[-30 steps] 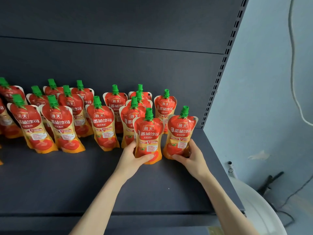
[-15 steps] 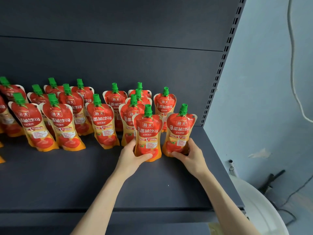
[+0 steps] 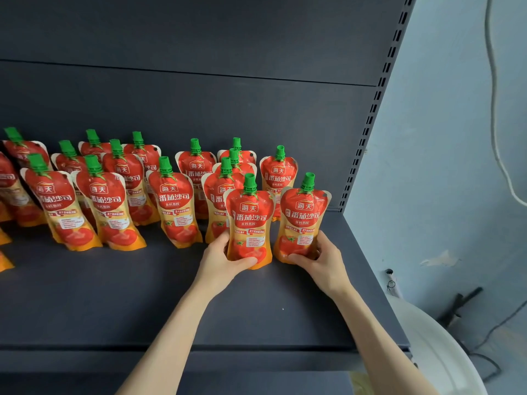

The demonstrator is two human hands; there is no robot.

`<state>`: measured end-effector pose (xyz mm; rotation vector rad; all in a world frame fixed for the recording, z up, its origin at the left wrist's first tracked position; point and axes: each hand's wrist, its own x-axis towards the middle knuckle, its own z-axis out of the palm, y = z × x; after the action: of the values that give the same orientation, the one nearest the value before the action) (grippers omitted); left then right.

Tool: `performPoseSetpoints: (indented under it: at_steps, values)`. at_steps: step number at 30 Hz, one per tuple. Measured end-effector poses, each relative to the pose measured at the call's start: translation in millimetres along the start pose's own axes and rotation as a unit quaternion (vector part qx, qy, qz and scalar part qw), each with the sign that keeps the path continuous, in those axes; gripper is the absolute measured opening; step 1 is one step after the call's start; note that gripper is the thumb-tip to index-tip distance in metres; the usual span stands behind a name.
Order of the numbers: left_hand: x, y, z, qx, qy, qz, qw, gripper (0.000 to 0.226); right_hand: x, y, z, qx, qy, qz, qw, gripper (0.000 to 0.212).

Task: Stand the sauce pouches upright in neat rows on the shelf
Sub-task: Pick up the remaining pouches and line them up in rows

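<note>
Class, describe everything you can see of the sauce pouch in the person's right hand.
The rightmost front sauce pouch is glossy flexible plastic, red above with white lettering, orange below with tomato pictures, topped by a green cap. It stands upright near the right end of the dark shelf; the right hand grips its lower part.

Single wide-angle view, worn on the head. Looks forward and down onto the shelf (image 3: pixel 114 295) from close in, back panel (image 3: pixel 199 104) straight ahead. Takes in pale wall (image 3: pixel 442 166) at right edge.
</note>
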<state>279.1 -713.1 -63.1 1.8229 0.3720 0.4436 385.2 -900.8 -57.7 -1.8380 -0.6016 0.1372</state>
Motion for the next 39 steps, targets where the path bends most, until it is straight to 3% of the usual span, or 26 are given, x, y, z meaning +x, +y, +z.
performPoseSetpoints:
  at_steps: [20, 39]
  values:
    - [-6.1, 3.2, 1.2, 0.037, 0.018, -0.016, 0.999, 0.061, -4.4, -5.4, -0.8, -0.011, -0.002, 0.023, 1.0, 0.061]
    - [-8.9, 3.7, 0.2, 0.035, 0.025, -0.015, 0.999, 0.056, -5.4, -9.0, -2.6, -0.007, -0.002, 0.021, 1.0, 0.05]
